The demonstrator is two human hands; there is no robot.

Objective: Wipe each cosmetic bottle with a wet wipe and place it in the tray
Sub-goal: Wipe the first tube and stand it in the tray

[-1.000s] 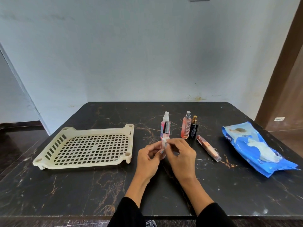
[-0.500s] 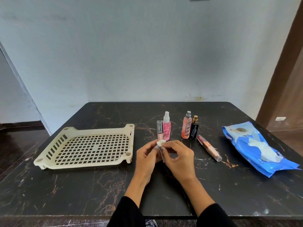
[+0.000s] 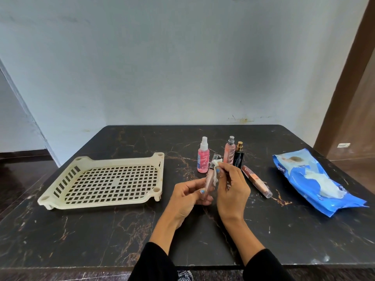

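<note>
My left hand (image 3: 187, 196) grips a slim pink tube (image 3: 209, 182) with a dark cap, tilted up and away over the table's middle. My right hand (image 3: 231, 186) pinches a small white wet wipe (image 3: 215, 171) against the tube's upper part. A pink spray bottle (image 3: 203, 158), a peach spray bottle (image 3: 229, 154) and a black bottle with a gold cap (image 3: 238, 156) stand upright behind my hands. A peach tube (image 3: 256, 181) lies on the table to the right. The cream slotted tray (image 3: 60, 196) sits to the left with nothing in it.
A blue wet-wipe pack (image 3: 294, 165) lies at the right of the black marble table (image 3: 101, 240), with a wipe sticking out of its opening. The wall is right behind the table's far edge.
The tube has tilted so its capped end points further away and up. My right hand has slid the wipe up along it toward the cap.
</note>
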